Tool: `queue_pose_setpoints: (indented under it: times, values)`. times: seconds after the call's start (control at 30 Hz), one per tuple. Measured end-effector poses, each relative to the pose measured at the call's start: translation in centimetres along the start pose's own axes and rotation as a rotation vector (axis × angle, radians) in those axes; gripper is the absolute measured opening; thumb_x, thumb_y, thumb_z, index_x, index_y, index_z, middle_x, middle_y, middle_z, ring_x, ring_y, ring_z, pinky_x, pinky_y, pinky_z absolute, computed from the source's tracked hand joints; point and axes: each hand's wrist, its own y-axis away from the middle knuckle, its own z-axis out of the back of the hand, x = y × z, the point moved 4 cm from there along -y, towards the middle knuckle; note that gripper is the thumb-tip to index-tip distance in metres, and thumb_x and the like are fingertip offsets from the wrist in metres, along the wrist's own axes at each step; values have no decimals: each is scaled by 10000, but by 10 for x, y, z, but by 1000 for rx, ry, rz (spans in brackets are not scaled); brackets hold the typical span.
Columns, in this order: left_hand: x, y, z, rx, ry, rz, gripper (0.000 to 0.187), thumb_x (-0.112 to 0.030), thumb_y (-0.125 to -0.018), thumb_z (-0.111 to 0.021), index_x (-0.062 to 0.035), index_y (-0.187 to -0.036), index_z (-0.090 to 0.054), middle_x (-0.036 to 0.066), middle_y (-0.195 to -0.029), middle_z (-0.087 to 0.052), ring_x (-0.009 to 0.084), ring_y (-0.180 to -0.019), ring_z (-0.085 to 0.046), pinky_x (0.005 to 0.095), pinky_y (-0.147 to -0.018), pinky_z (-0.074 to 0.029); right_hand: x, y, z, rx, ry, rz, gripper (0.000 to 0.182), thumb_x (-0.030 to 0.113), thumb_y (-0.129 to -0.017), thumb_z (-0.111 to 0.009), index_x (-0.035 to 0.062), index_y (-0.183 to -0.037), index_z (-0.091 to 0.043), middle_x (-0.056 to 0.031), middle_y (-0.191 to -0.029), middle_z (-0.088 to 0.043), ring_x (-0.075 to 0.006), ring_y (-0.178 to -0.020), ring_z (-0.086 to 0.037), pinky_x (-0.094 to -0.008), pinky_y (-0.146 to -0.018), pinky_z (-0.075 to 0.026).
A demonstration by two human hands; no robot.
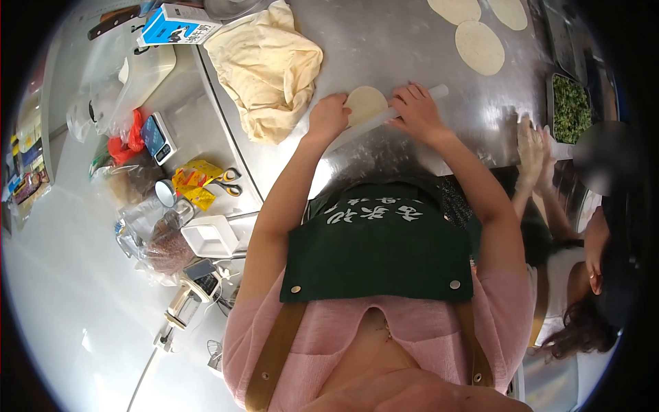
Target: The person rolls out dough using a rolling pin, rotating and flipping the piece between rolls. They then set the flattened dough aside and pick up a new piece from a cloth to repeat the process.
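On the steel table point(384, 41) lies a round, flat piece of dough point(367, 104), with a pale rolling pin point(374, 121) slanting across its near edge. My left hand point(329, 117) is at the dough's left edge, its fingers curled in a pinch there. My right hand point(417, 110) rests over the rolling pin right of the dough, fingers bent around it. Beside my left hand is a cream cloth point(264, 69), bunched up. Several flat dough rounds point(480, 48) lie farther back at the right.
At the right are a co-worker's gloved hands point(532, 154) and a tray of chopped greens point(570, 110). Left of the cloth are a milk carton point(175, 26), a digital scale point(158, 139), scissors point(228, 182), a yellow packet point(197, 182) and a white container point(211, 237).
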Motion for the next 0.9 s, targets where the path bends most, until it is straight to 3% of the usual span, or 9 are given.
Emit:
queue_pose_setpoints:
  times: [0.13,0.33,0.43,0.53,0.73,0.9]
  values:
    - [2,0,-2,11,29,20,163,-141,-789,-658,-19,-898,-646,196,-890,-648,384,-864,-617,462,-757,-484,14,-28,-10,-159,142,-200,482,303,-826,-629,77,-1243,-543,-136,-1332,-488,-309,-1273,-428,-493,-1091,-297]
    - [3,-6,3,-109,179,-67,181,-151,-789,-664,-10,-903,-674,197,-872,-656,379,-828,-630,443,-722,-490,19,-16,-21,-122,154,-307,536,249,-860,-565,51,-1349,-470,-169,-1457,-389,-328,-1347,-367,-531,-1098,-262]
    - [0,-14,3,-117,356,-18,202,-150,-789,-662,-8,-930,-689,200,-848,-668,375,-790,-638,424,-710,-499,21,-36,-16,-192,138,-339,529,250,-867,-559,47,-1347,-470,-175,-1451,-397,-334,-1343,-372,-532,-1093,-268]
    - [0,-19,2,-71,382,0,217,-154,-790,-660,-4,-943,-695,204,-830,-671,369,-777,-645,415,-709,-504,26,-7,-21,-119,189,-290,545,273,-877,-561,44,-1359,-452,-174,-1449,-398,-342,-1338,-374,-524,-1089,-277]
    - [-13,-27,3,40,110,-40,210,-150,-800,-650,-1,-944,-683,188,-880,-674,366,-842,-646,424,-733,-500,25,-42,-17,-210,154,-329,564,314,-883,-559,41,-1364,-445,-151,-1459,-395,-330,-1346,-367,-505,-1095,-279]
    - [-32,-14,7,31,-100,-137,216,-162,-808,-652,-7,-958,-651,193,-927,-654,378,-882,-622,438,-746,-486,22,35,-15,-67,18,-104,490,268,-808,-671,65,-1238,-552,-124,-1400,-448,-302,-1302,-409,-496,-1091,-302]
